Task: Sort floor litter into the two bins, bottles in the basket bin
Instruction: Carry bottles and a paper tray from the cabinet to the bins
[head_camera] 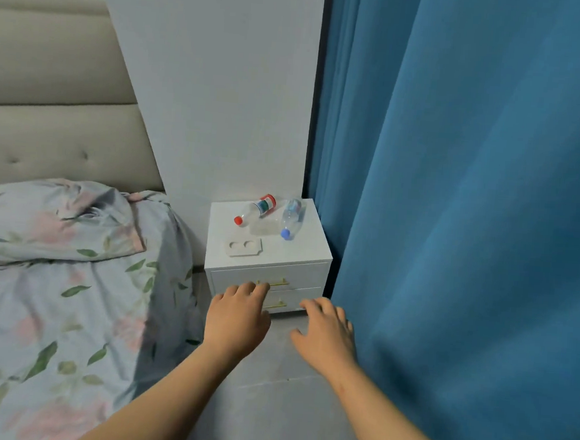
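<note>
Both grips are empty: left grip (pixel 237 315) and right grip (pixel 325 332) reach forward side by side, fingers loosely spread, holding nothing. My guess is they are set to take one bottle each. Below them is floor (pixel 268 407). The bed (pixel 52 306) lies left of the left grip and the curtain (pixel 486 233) hangs just right of the right grip, a narrow lane that likely keeps the arms close together. Just beyond the fingertips stands the table (pixel 305 272); the left grip overlaps its upper handle (pixel 279 283) in view, but contact cannot be told. Farther on, atop the table, lies a card (pixel 243 247), then the red bottle (pixel 256 210) ahead of the left grip and the blue bottle (pixel 292 220) ahead of the right, both on their sides and so apt to roll. Neither bin is in view
</note>
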{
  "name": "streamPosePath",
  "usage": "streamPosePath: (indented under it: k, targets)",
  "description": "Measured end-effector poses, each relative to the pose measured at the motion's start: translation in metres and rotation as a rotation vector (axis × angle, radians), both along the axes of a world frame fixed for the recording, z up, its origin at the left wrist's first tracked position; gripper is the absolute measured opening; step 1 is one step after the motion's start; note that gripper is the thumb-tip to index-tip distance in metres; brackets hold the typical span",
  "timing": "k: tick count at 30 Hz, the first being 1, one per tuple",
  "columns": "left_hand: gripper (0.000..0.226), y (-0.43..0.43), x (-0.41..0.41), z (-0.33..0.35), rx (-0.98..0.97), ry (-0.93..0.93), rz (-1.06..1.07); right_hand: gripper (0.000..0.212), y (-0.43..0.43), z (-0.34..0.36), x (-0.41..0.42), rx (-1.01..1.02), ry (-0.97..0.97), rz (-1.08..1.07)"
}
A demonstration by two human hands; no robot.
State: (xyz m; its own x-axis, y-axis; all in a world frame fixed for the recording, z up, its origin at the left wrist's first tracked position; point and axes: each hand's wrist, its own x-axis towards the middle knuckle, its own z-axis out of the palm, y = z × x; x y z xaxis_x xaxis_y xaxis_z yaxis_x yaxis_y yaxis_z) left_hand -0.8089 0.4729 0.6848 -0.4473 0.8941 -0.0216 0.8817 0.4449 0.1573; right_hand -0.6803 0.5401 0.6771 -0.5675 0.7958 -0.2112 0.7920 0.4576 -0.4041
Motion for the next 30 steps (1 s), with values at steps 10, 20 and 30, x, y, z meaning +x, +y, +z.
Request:
streamPosePath:
  k: [10, 20, 30]
  targets:
    - [0.048, 0.086, -0.104, -0.020, -0.062, -0.031, 0.086, 0.046, 0.099, -0.016, -0.104, -0.057, -0.040, 0.088]
    - [0.048, 0.190, -0.254, -0.039, -0.114, -0.099, 0.026, 0.049, 0.201, -0.038, -0.257, -0.135, -0.066, 0.045]
    - [0.048, 0.267, -0.333, -0.068, -0.238, -0.216, -0.074, 0.050, 0.265, -0.067, -0.319, -0.245, -0.150, -0.033]
